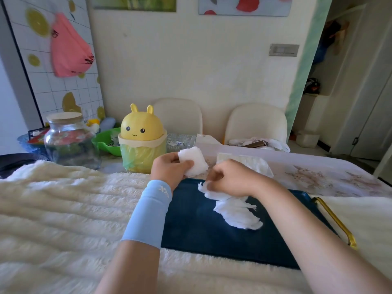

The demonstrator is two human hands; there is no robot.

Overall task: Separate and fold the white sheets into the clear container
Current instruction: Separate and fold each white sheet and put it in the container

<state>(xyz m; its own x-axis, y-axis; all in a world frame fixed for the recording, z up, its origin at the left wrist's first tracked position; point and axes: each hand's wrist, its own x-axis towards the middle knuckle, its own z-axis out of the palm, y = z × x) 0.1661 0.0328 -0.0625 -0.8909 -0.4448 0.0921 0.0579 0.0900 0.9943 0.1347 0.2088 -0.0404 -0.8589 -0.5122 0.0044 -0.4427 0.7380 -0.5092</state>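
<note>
My left hand [169, 168] grips a folded white sheet [194, 161], held above the far edge of the dark blue tray [201, 234]. My right hand [229, 177] has its fingers curled and pinches the top of a pile of loose white sheets [235, 211] lying on the tray. Just behind my right hand stands a clear container [250, 161] holding white sheets; my hand hides its near side.
A yellow bunny-shaped bin [142, 136] with a green liner stands behind my left hand. A glass jar [67, 139] and green bowl [106, 143] sit at the far left. The tray has a gold handle [337, 221]. A fluffy white blanket [63, 209] covers the near table. Two chairs stand behind.
</note>
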